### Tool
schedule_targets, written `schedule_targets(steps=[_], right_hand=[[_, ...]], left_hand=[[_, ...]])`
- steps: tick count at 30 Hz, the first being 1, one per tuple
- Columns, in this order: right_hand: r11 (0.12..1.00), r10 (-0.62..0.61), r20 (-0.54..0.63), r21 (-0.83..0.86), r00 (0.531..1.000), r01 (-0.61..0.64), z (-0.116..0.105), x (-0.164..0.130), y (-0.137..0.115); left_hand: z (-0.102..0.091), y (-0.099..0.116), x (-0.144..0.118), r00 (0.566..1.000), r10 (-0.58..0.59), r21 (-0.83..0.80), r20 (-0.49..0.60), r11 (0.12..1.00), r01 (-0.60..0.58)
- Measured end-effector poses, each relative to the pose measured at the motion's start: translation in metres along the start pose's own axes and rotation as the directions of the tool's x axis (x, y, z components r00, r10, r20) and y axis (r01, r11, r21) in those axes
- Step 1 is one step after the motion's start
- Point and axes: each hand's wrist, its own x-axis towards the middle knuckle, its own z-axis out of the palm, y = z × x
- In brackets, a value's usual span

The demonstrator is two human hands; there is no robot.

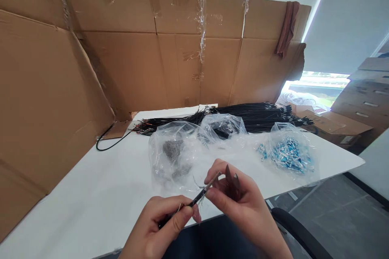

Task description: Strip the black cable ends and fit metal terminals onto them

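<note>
My left hand (164, 222) is closed around a black cable (198, 197), its thumb and forefinger pinching it near the stripped end. Fine strands stick out beside the cable's jacket. At that end, the thumb and forefinger of my right hand (243, 200) close on the exposed part. Tucked in the same hand is a pair of scissors (229, 180), with two blades pointing up and apart; its handles are hidden by the palm. Just behind the hands lies a clear plastic bag (156, 153) holding a mass of small grey pieces, too small to make out.
Bundles of black cables (249, 115) lie along the table's back. To the right is a clear bag of small blue-and-silver parts (291, 153), with some loose beside it. Cardboard panels (127, 68) wall the white table (75, 206). A chair armrest (299, 232) stands lower right.
</note>
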Motion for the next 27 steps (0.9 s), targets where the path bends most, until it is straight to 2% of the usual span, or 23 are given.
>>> schedule_targets(steps=[3,6,11,15,18,20,22,24,27], right_hand=[[0.999,-0.04,0.034,-0.035,0.999,0.042,-0.001,-0.001,0.001],[0.993,-0.088,0.032,-0.08,0.996,0.09,-0.001,-0.001,-0.001],[0.975,-0.135,-0.058,-0.187,0.989,0.122,0.001,0.0,-0.004],[0.964,-0.163,-0.073,-0.226,0.984,0.143,0.002,0.0,-0.004],[0.965,-0.172,-0.104,-0.217,0.98,0.147,0.002,0.001,-0.003],[0.968,-0.174,-0.125,-0.204,0.977,0.146,0.003,0.001,-0.002],[0.971,-0.162,-0.123,-0.196,0.979,0.136,0.005,0.002,-0.002],[0.974,-0.148,-0.117,-0.187,0.982,0.124,0.007,0.003,-0.002],[0.978,-0.151,-0.131,-0.163,0.98,0.129,0.009,0.001,0.001]], left_hand=[[-0.007,-0.003,0.006,0.982,0.012,-0.067,0.189,0.998,0.0],[-0.012,-0.007,0.009,0.968,0.017,-0.046,0.251,0.999,-0.006],[-0.01,-0.009,0.004,0.993,0.04,0.12,0.109,0.991,-0.054],[-0.003,-0.005,-0.002,0.987,0.109,0.207,-0.117,0.975,-0.084],[0.001,-0.005,-0.002,0.938,0.24,0.288,-0.25,0.943,-0.165],[0.001,-0.007,0.001,0.897,0.365,0.35,-0.249,0.898,-0.268],[0.002,-0.009,0.005,0.834,0.505,0.4,-0.222,0.827,-0.394],[0.003,-0.01,0.008,0.752,0.625,0.437,-0.208,0.748,-0.5],[0.004,-0.011,0.01,0.662,0.722,0.484,-0.201,0.661,-0.574]])
